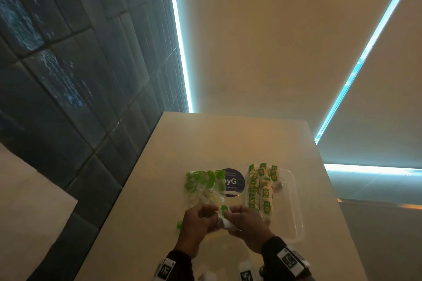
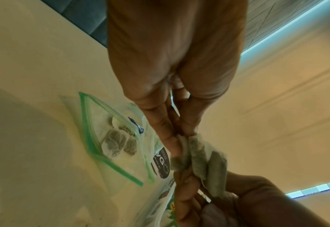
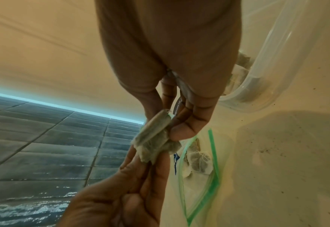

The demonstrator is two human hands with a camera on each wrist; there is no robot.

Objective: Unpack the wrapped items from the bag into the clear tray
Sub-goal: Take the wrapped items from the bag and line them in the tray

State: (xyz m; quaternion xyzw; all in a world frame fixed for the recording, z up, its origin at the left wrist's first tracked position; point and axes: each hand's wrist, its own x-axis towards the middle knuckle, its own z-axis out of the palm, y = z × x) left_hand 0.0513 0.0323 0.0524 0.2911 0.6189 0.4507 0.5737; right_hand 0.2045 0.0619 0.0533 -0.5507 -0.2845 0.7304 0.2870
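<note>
Both my hands meet above the near part of the table, holding a small bunch of wrapped tea bags [image 1: 225, 222] between them. My left hand [image 1: 211, 213] pinches one end of the tea bags [image 2: 199, 158]. Against the other end of the tea bags [image 3: 154, 138] presses the thumb of my right hand [image 1: 231, 214]. The zip bag [image 1: 205, 187], with a green seal, lies open just beyond my left hand, and a few tea bags still show inside the zip bag [image 2: 113, 138]. The clear tray [image 1: 294, 207] stands to the right, with rows of green-and-yellow labelled items along its left side.
A round dark sticker [image 1: 234, 181] lies on the table between bag and tray. The table [image 1: 205, 139] is pale, with dark specks near the tray [image 3: 257, 86]. A dark tiled wall [image 1: 68, 75] runs along its left edge.
</note>
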